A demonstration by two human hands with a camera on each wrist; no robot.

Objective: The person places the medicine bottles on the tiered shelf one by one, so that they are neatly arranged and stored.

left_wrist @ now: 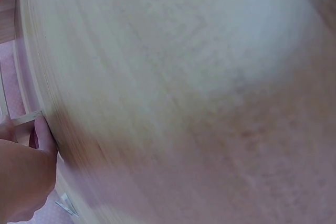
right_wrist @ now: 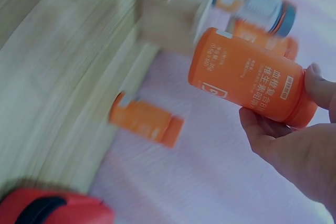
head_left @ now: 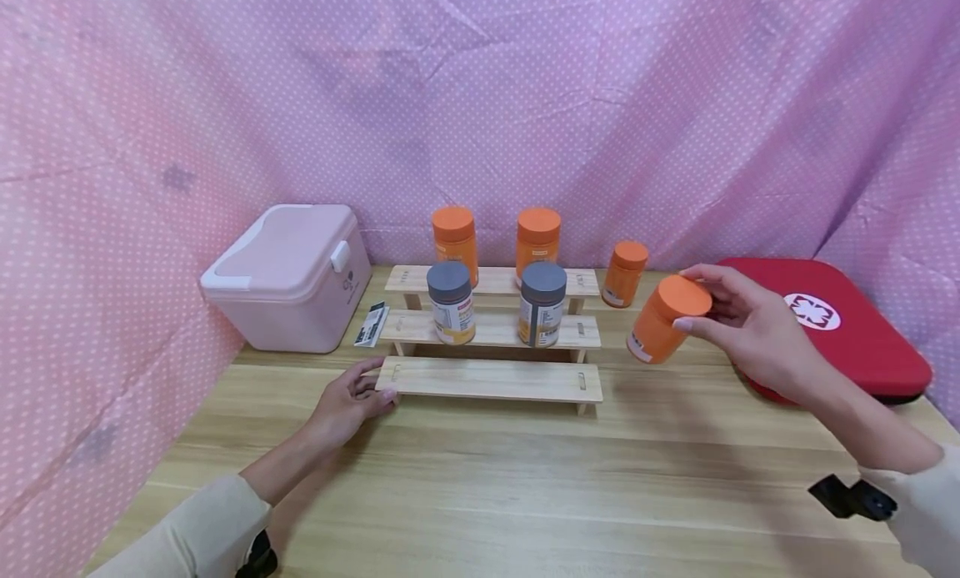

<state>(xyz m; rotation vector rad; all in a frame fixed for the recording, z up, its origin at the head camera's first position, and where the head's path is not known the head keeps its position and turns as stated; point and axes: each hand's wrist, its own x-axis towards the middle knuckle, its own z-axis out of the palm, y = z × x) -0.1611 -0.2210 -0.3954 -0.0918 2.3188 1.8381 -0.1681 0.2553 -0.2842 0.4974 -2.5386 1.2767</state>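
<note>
My right hand (head_left: 765,328) grips an orange pill bottle (head_left: 660,332) near its cap and holds it tilted above the table, right of the stepped wooden rack (head_left: 487,379). White print shows on this bottle's side in the right wrist view. The left hand (head_left: 348,407) pinches the left end of the rack's lowest step between thumb and fingers. Two grey-capped bottles, a left one (head_left: 452,304) and a right one (head_left: 543,305), stand on the middle step. On the top step are two orange bottles, one at left (head_left: 455,236) and one at right (head_left: 538,236), partly hidden.
A smaller orange bottle (head_left: 625,274) stands on the table right of the rack. Farther right lies a red case (head_left: 862,336) with a white emblem. At the left are a pink lidded box (head_left: 288,290) and a small flat packet (head_left: 371,324). A pink dotted curtain (head_left: 480,103) hangs behind.
</note>
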